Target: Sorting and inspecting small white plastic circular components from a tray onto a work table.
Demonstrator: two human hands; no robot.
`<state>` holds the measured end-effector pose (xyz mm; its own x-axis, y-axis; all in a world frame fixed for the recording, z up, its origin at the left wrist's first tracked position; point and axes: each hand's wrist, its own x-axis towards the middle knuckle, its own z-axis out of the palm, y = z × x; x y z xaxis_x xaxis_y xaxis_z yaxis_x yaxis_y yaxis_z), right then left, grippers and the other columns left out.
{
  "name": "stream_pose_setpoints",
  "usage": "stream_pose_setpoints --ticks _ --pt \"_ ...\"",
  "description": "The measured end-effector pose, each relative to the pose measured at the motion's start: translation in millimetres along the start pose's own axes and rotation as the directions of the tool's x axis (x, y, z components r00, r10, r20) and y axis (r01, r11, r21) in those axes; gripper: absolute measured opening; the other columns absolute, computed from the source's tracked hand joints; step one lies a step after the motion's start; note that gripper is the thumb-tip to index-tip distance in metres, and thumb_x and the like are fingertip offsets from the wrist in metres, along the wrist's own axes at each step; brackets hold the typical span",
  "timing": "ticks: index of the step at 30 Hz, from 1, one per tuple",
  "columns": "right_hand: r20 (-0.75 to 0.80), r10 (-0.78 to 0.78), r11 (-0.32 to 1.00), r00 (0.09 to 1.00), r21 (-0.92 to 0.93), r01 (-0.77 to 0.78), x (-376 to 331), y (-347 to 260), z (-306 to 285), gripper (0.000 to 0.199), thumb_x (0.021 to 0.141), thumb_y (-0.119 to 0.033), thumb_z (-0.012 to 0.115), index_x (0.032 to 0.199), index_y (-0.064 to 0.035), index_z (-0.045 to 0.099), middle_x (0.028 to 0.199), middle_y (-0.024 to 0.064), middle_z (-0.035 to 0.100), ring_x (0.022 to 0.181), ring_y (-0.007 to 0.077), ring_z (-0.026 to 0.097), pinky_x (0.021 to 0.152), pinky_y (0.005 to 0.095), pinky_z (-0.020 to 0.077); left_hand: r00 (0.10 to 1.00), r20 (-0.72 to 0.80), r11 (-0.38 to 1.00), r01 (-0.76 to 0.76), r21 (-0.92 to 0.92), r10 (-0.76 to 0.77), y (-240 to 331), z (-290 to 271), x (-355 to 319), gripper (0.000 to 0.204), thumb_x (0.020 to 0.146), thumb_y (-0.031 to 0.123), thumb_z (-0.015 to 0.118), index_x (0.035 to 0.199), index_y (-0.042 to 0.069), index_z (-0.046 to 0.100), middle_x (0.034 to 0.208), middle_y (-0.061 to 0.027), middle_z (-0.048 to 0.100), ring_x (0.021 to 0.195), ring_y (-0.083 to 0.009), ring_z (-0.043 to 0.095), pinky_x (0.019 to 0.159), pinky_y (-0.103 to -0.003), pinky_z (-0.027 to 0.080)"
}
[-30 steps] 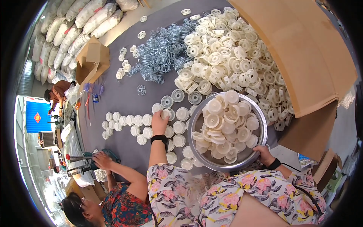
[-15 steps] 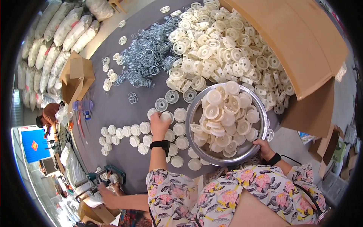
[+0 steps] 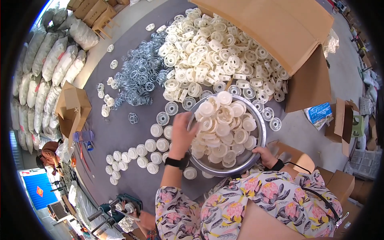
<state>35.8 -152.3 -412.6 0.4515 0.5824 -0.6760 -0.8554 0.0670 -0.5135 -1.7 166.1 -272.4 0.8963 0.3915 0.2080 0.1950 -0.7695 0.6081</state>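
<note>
My right hand (image 3: 265, 156) grips the near right rim of a shiny metal bowl (image 3: 261, 138), thumb on top of the edge. White plastic caps (image 3: 224, 128) are heaped in the bowl. My left hand (image 3: 184, 135) is at the bowl's left rim, thumb and fingers apart, with nothing seen in it. To its left, capped white round pieces (image 3: 151, 145) stand in rows on the grey table (image 3: 120, 138). Above it sit uncapped round housings (image 3: 171, 108), open side up. Part of the rows is hidden under my left forearm.
Cream plastic housings (image 3: 216, 48) lie piled at the far side, beside a heap of metal springs (image 3: 142, 68). A big cardboard box (image 3: 276, 28) lies on its side at the far right. Near left, another person's hand (image 3: 147, 221) is by a green-handled tool (image 3: 129, 200).
My left hand has left the rows of pieces and moved right to the bowl's rim, its fingers now apart. The right hand keeps its hold. The whole view has shifted.
</note>
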Motion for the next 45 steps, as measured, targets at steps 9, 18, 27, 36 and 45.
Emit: stream_pose_setpoints --ticks 9,18,27,36,45 --pt "0.109 -0.046 0.999 0.993 -0.024 0.049 9 8 -8 0.045 0.069 -0.009 0.059 0.113 -0.0039 0.053 0.1 0.0044 0.059 0.089 0.0165 0.056 0.081 0.0299 0.0451 0.979 0.202 0.991 0.007 0.134 -0.034 20 2 16 0.048 0.067 0.018 0.073 0.109 0.004 0.055 0.098 -0.0112 0.057 0.089 -0.024 0.057 0.075 -0.035 0.046" --pt "0.062 -0.059 0.996 0.996 0.068 0.055 16 -1 -8 0.04 0.07 -0.007 0.06 0.109 -0.002 0.055 0.095 0.0051 0.061 0.084 0.018 0.059 0.077 0.0319 0.0489 0.895 0.108 0.732 0.418 -0.537 -0.432 -69 -71 6 0.039 0.073 0.004 0.071 0.108 -0.001 0.056 0.097 -0.0061 0.061 0.085 -0.0126 0.059 0.076 -0.027 0.048" --pt "-0.015 0.006 0.993 1.0 0.121 -0.004 13 -2 -23 0.046 0.069 -0.008 0.059 0.114 -0.0023 0.052 0.096 0.0059 0.061 0.086 0.0188 0.059 0.078 0.0323 0.0488 0.95 -0.062 0.807 0.293 0.513 -0.306 -167 -23 8 0.042 0.06 0.017 0.075 0.098 0.006 0.062 0.096 -0.0135 0.056 0.09 -0.0323 0.056 0.077 -0.04 0.048" --pt "-0.059 -0.146 0.989 0.988 0.017 0.147 15 -10 -24 0.041 0.069 -0.01 0.059 0.11 -0.0018 0.056 0.097 0.0053 0.062 0.088 0.0183 0.058 0.083 0.0316 0.0457 0.989 -0.044 0.957 0.146 0.252 -0.14 -79 -10 41 0.045 0.064 0.015 0.075 0.104 0.005 0.058 0.102 -0.0121 0.055 0.092 -0.0306 0.057 0.077 -0.038 0.048" --pt "0.01 -0.079 0.997 0.997 0.015 0.079 17 -11 -37 0.046 0.067 -0.009 0.059 0.113 -0.0045 0.053 0.097 0.0034 0.06 0.089 0.0172 0.056 0.084 0.0311 0.0447 0.966 0.194 0.98 0.186 -0.071 -0.169 -76 34 45 0.036 0.081 0.004 0.058 0.117 0.003 0.053 0.104 -0.0102 0.06 0.086 -0.0213 0.061 0.073 -0.029 0.049"
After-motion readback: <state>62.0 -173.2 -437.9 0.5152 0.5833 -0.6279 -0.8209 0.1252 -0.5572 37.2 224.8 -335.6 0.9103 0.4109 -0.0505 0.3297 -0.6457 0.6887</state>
